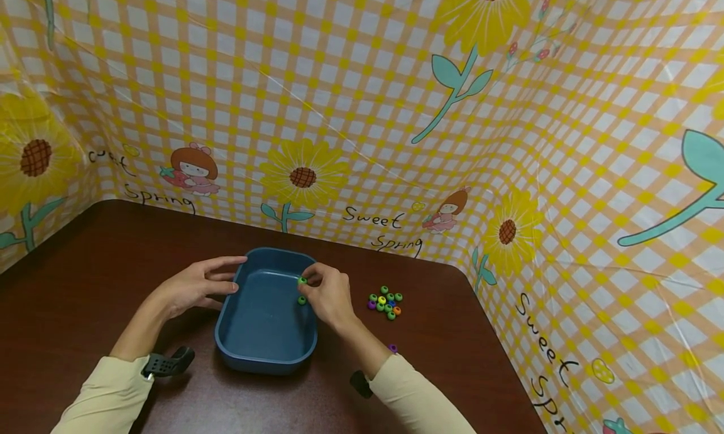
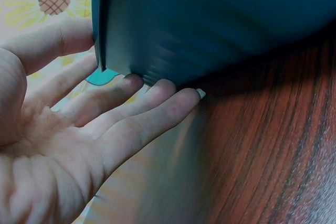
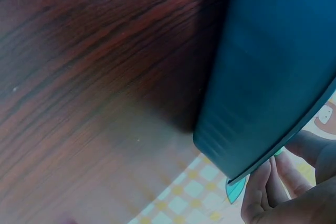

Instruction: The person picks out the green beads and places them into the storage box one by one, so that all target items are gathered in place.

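Right hand's grip pinches a green bead above the blue tray — left hand, fingers extended, touches its side, likely steadying.

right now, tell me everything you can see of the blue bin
The blue bin is a deep, open-topped rectangle with rounded corners and a thin rim, smooth and plastic-looking. It sits upright on the dark wood-look table. The left hand touches its left side; the right hand is at its right rim, contact unclear. A green bead shows inside, towards the right wall.
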Action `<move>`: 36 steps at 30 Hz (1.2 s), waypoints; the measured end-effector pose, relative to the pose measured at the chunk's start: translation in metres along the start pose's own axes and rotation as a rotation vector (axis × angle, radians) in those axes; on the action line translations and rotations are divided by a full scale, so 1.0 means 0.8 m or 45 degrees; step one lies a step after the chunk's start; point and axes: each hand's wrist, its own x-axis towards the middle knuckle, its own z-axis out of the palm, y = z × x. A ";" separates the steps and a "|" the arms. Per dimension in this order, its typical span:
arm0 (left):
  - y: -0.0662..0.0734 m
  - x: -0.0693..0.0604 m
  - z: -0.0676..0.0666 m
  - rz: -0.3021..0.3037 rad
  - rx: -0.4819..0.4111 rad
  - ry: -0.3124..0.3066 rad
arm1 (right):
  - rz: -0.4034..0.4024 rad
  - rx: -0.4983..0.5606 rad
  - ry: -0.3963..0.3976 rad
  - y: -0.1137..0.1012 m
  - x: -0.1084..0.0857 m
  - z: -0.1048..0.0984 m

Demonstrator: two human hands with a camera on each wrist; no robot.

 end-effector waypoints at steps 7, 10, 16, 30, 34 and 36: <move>0.001 0.000 0.000 0.008 0.009 -0.003 | -0.016 -0.006 -0.009 0.000 0.000 0.001; 0.001 0.000 0.000 0.010 0.006 -0.005 | -0.030 -0.010 -0.001 0.001 0.001 0.001; 0.001 0.001 0.000 0.010 0.003 -0.008 | -0.020 -0.027 0.002 0.000 0.002 0.000; 0.001 0.000 0.002 0.003 -0.003 -0.009 | 0.004 -0.030 0.004 0.004 0.005 0.002; 0.001 0.000 0.001 0.009 -0.002 -0.011 | 0.003 -0.025 0.001 0.004 0.005 0.002; 0.001 0.000 0.000 0.008 0.002 -0.012 | 0.002 -0.028 0.000 0.003 0.005 0.003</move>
